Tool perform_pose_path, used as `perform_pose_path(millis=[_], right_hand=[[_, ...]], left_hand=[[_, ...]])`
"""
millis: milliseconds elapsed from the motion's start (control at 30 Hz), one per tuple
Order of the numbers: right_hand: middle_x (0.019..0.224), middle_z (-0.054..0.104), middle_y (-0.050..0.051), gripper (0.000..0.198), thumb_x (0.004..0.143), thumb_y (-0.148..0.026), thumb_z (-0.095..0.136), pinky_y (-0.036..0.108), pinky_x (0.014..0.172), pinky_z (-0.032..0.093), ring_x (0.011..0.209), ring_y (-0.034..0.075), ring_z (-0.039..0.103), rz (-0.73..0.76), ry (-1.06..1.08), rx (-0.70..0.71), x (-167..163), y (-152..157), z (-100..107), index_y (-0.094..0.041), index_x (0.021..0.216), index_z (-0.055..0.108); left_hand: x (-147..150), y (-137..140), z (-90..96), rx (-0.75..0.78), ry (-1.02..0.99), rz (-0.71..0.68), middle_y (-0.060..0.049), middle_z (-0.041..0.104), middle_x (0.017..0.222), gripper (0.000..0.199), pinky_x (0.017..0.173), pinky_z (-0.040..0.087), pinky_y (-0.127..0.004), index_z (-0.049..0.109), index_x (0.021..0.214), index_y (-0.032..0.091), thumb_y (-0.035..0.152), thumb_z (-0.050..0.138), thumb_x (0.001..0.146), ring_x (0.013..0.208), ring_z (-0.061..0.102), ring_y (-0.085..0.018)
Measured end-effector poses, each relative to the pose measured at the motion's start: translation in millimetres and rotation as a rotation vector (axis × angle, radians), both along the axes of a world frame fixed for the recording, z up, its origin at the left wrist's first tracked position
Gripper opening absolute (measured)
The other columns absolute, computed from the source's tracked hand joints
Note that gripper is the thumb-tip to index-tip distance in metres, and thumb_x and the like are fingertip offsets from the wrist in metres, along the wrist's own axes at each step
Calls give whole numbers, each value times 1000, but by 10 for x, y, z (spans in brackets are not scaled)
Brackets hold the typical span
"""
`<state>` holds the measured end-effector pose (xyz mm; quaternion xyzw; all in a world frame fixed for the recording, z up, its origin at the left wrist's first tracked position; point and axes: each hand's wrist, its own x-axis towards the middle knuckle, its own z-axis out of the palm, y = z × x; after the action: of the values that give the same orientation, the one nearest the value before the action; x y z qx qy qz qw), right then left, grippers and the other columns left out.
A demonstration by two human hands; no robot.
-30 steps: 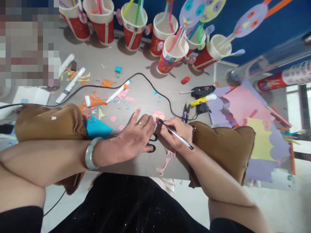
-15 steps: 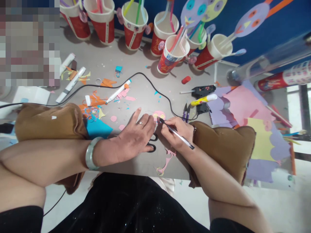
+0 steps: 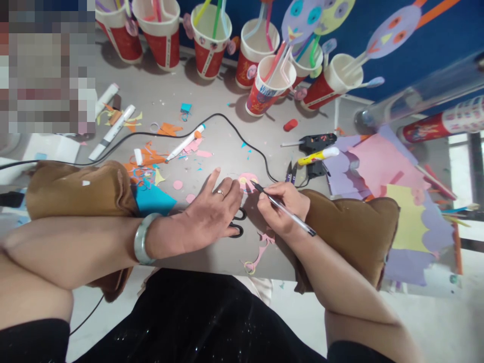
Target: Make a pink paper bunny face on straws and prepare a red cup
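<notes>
My right hand [image 3: 284, 204] grips a pen [image 3: 287, 212] with a clear barrel and black tip. The tip points at a small pink paper oval [image 3: 248, 182] with yellow spots, lying on the table. My left hand [image 3: 217, 209] lies on the table with its fingers spread, the fingertips at the oval's left edge. Whether they press on it I cannot tell. Under this hand, black scissors handles [image 3: 239, 222] show; the blades are hidden. Pink paper circles [image 3: 177, 185] and a blue sheet [image 3: 153, 200] lie left of the hand. Pink offcuts [image 3: 264, 247] lie nearer to me.
Red paper cups [image 3: 209, 58] with straws and paper faces stand along the back. A black cable [image 3: 242, 136] crosses the table near a glue gun [image 3: 316, 142] and yellow glue stick [image 3: 317, 156]. Brown cushions [image 3: 348, 237] lie by both forearms. Orange scraps [image 3: 149, 156] and markers [image 3: 113, 132] lie left.
My right hand has moved slightly right with the pen, and its tip has shifted away from the middle of the pink oval. My left hand stays in place.
</notes>
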<state>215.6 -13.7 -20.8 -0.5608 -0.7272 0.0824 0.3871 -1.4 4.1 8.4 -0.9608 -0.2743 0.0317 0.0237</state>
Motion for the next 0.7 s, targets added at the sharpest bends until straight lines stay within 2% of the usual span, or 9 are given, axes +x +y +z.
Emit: perform_pose_path(millis=[200,467,700], right_hand=[[59,63,-3,9,84,-29,64,29,47,49,48,15,57,-79,8,-44,51,20,7,-26,80,58],[60,63,-4,10,84,-27,63,28,49,49,49,15,57,-59,2,-68,42,30,12,-26,79,55],[61,63,-4,9,84,-25,63,27,49,49,49,14,57,-66,-1,-59,37,32,12,-26,80,55]], left_hand=[[-13,1,-14,34,45,8,-22,55,151,81,124,29,-65,52,153,8,68,48,99,134,50,-39],[-22,-5,-35,98,-8,-17,-26,57,144,90,118,39,-67,54,147,-1,71,57,93,129,53,-41],[-31,-7,-58,86,0,-17,-26,56,146,89,119,36,-67,53,148,0,72,52,95,130,52,-40]])
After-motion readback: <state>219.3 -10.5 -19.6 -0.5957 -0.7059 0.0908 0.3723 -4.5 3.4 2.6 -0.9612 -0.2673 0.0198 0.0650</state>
